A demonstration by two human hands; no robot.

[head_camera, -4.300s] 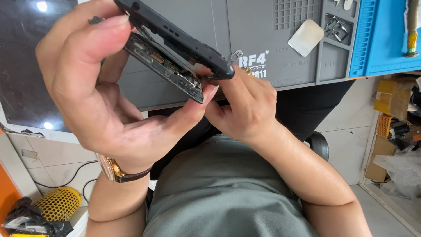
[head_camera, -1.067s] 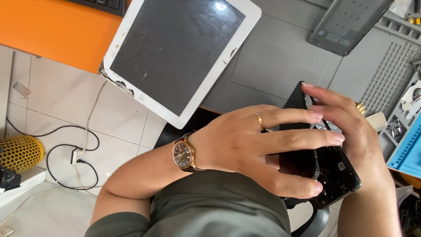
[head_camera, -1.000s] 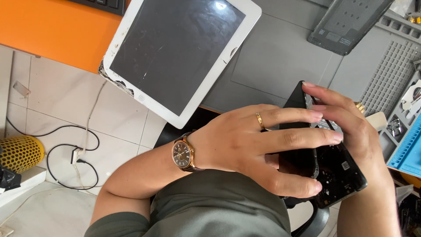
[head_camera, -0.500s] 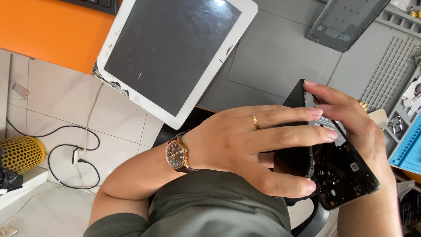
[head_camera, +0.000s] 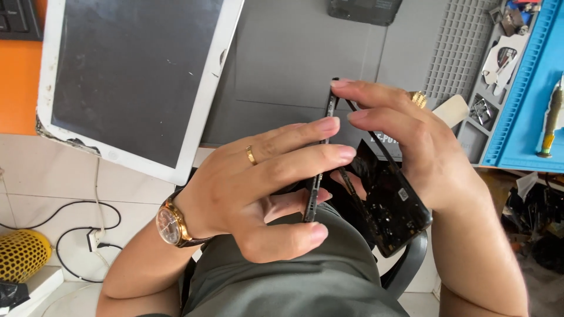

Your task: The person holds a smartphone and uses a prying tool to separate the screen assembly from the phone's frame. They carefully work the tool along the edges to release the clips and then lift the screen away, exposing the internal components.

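Observation:
Over my lap I hold an opened black smartphone. My left hand (head_camera: pixel 264 182), with a gold ring and a wristwatch, grips the thin phone frame (head_camera: pixel 317 170) edge-on between thumb and fingers. My right hand (head_camera: pixel 405 141), also ringed, holds the black screen panel (head_camera: pixel 390 199), swung open away from the frame like a book. The two parts meet at the top near my right fingertips. The panel's inner side shows dark with a small label.
A white tablet (head_camera: pixel 135 76) with a dark screen lies at the left on the desk edge. A grey work mat (head_camera: pixel 294 64) is ahead, with a parts tray (head_camera: pixel 499 53) and a blue mat (head_camera: pixel 534 88) at the right. Cables and a yellow mesh object (head_camera: pixel 20 255) lie on the floor.
The screen panel has swung further open from the frame. The frame has turned edge-on in my left hand, and the view has shifted closer to the desk.

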